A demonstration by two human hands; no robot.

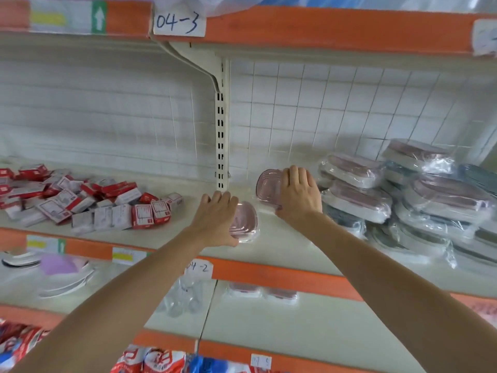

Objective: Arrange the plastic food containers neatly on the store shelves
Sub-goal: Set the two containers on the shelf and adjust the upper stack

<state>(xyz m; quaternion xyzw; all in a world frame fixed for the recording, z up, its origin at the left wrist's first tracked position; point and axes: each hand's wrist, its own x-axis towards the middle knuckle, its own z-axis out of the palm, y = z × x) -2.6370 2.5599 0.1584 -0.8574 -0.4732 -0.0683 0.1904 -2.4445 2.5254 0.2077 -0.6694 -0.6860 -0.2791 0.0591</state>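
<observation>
Clearly both hands are on wrapped containers on the shelf [282, 238]. The left hand [215, 219] lies flat, fingers straight and spread, over the near tub [246, 224], which peeks out at its right side; I cannot tell whether the thumb hooks under the rim. The right hand [298, 189] rests palm-down with lightly curved fingers on the far tub [269, 181], whose pink ribbed lid shows just left of its fingertips. Neither looks pinched or lifted.

These should handle as light, thin plastic: stiff enough to keep shape, yet likely to flex if squeezed across the lid. The clear film wrap looks slick, so a flat palm will probably slide it more readily than lift it. For lifting, the long edges under the rim seem the safest hold, thumb one side, fingers the other.

Just right of the right hand sits the pile [390, 197] of similar wrapped tubs, leaning and uneven; a nudge there could make it slip. Well left of the left hand lie small red boxes [88, 200]. An upright [221, 130] stands beyond the left fingertips.
</observation>
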